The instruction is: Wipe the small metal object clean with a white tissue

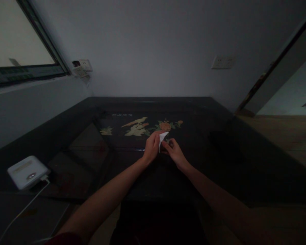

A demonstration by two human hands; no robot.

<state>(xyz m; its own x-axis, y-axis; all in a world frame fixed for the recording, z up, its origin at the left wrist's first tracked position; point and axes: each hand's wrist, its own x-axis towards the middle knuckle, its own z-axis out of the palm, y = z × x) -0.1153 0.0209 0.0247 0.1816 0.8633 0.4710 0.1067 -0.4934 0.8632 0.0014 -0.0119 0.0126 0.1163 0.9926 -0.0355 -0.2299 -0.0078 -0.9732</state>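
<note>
Both my hands meet over the middle of a dark lacquered table [199, 112] that has a painted bird and flower picture. A small folded piece of white paper [162, 138] stands between them. My left hand [151, 149] pinches its left side with curled fingers. My right hand [174, 152] grips its lower right edge, fingers closed. The room is dim, so the folds of the paper are hard to read.
A white power bank [28, 171] with a white cable [22, 211] lies at the table's left front. Wall sockets [82, 67] sit in the left corner, another socket plate [223, 62] on the back wall. A window is upper left, a doorway at the right.
</note>
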